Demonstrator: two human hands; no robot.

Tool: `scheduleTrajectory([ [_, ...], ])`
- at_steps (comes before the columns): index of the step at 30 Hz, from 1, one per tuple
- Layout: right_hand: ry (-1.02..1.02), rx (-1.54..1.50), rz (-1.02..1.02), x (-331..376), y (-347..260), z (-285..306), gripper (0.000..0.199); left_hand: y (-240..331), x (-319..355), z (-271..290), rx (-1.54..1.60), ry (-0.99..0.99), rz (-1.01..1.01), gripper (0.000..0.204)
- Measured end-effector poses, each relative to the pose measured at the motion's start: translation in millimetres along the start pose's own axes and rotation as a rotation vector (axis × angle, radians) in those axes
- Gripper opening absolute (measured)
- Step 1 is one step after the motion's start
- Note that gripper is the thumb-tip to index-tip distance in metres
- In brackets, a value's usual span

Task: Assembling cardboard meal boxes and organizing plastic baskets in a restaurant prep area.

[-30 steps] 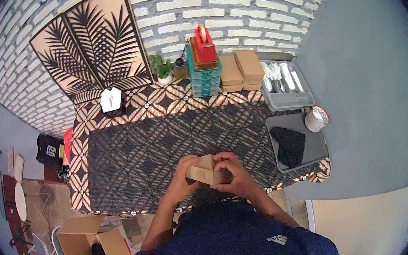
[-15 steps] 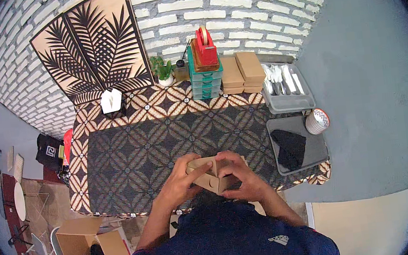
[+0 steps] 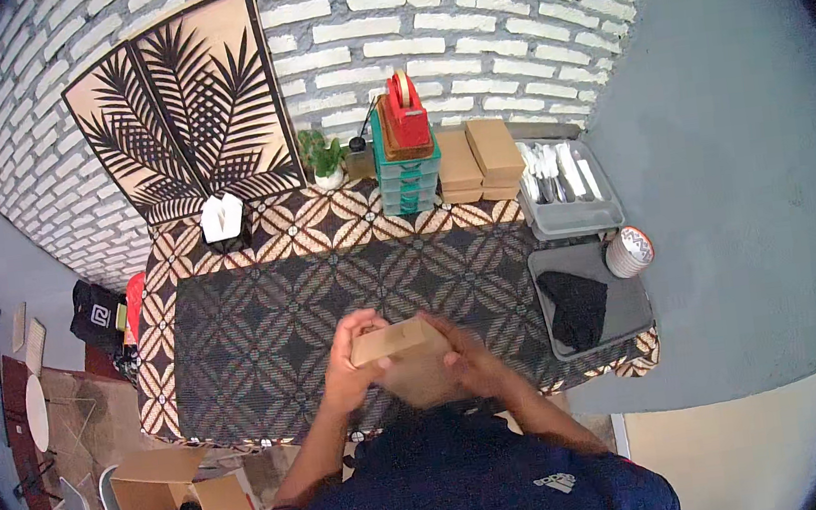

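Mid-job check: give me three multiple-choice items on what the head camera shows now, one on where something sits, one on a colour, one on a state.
1. Where does the black cloth lie?
A. In the grey tray at the table's right edge
B. In the cardboard carton on the floor
C. On the drawer unit

2. What colour is the small drawer unit by the brick wall?
A. Yellow
B. Teal
C. White

3. How is the small brown box held?
A. Lying on the table, untouched
B. In the left hand alone
C. Between both hands, above the table's near edge

Answers:
1. A: the cloth lies inside the tray, beside the patterned cup.
2. B: its stacked drawers are teal, under a red tape dispenser.
3. C: the left hand grips its left end and the right hand its right.
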State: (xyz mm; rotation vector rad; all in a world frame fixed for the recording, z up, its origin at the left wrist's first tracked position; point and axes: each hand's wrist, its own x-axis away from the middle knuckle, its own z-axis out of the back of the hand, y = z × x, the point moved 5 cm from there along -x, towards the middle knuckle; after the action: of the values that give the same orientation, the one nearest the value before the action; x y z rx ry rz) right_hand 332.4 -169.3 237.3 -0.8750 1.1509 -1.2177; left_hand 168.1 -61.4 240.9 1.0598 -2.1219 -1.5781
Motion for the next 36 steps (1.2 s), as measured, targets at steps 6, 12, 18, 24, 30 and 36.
scheduleTrajectory([
  [6,0.248,-0.306,-0.145,15,58,-22,0.052,-56,-6,5,0.153,0.255,0.114,0.062],
  [12,0.611,-0.323,-0.459,23,139,26,0.039,-146,15,-19,-0.378,0.073,0.109,0.085],
  [18,0.553,-0.304,-0.381,17,170,107,0.039,-134,-75,-69,-0.235,0.215,0.185,0.066],
  [24,0.481,-0.287,-0.316,-71,112,194,0.051,-162,-221,-66,-0.392,0.184,0.243,0.058],
  [30,0.493,-0.278,-0.292,-131,154,247,0.056,-160,-267,-85,-0.354,0.169,0.244,0.061],
  [36,0.514,0.234,-0.237,-140,202,280,0.078,-192,-292,-91,-0.44,0.284,0.232,0.064],
])
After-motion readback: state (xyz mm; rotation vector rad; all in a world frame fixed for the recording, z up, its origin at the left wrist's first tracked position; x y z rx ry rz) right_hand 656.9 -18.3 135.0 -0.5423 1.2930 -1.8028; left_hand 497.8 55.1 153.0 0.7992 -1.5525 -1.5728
